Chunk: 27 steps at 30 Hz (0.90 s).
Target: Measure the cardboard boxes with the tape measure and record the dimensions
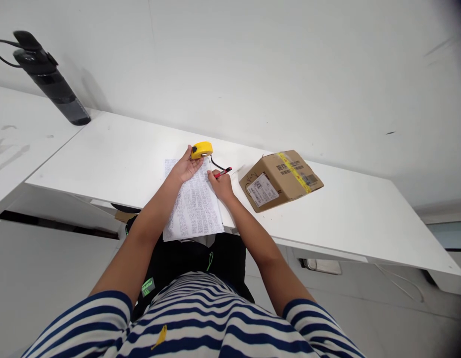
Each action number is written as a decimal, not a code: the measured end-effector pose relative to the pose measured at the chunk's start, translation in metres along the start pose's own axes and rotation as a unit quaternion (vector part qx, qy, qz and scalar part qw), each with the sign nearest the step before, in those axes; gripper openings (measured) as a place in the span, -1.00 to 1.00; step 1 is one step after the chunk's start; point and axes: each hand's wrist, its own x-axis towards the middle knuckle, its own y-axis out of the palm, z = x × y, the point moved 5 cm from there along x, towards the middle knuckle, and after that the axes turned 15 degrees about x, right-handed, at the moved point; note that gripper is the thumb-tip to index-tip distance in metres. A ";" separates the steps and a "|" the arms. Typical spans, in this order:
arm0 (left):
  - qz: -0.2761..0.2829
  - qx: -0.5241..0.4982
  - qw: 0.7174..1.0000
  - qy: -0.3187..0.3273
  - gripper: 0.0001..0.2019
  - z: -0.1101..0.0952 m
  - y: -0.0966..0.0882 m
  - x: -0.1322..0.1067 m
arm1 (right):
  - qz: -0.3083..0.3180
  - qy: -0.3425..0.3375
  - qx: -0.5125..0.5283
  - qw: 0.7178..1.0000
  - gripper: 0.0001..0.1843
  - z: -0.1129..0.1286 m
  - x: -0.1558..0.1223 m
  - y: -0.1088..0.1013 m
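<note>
My left hand (188,167) is closed on a yellow tape measure (202,149), held over the top of a sheet of paper. A black wrist strap (217,163) trails from the tape measure to the right. In my right hand (222,186) is a red pen (223,172), gripped close to the paper's upper right edge; its tip is too small to make out. The paper (195,209) is covered with dense handwriting, and its lower end reaches over the table's front edge.
A taped cardboard box (278,179) with a white label stands to the right of my right hand. At the far left stands a black water bottle (54,82) with a loop. The white table (349,219) runs along a wall (252,74) behind it.
</note>
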 end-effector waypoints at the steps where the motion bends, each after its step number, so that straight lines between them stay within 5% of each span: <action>1: 0.000 0.001 1.000 -0.002 -0.61 0.000 0.000 0.000 | -0.002 -0.001 0.003 1.000 -0.51 0.000 0.000 0.000; 20: 0.005 0.025 1.000 -0.007 -0.69 0.003 -0.002 -0.002 | -0.057 0.016 0.041 0.997 -0.53 -0.006 -0.001 -0.005; 27: 0.010 0.024 1.000 0.006 -0.70 0.002 -0.002 -0.003 | -0.014 -0.004 0.038 0.999 -0.52 -0.005 -0.002 -0.001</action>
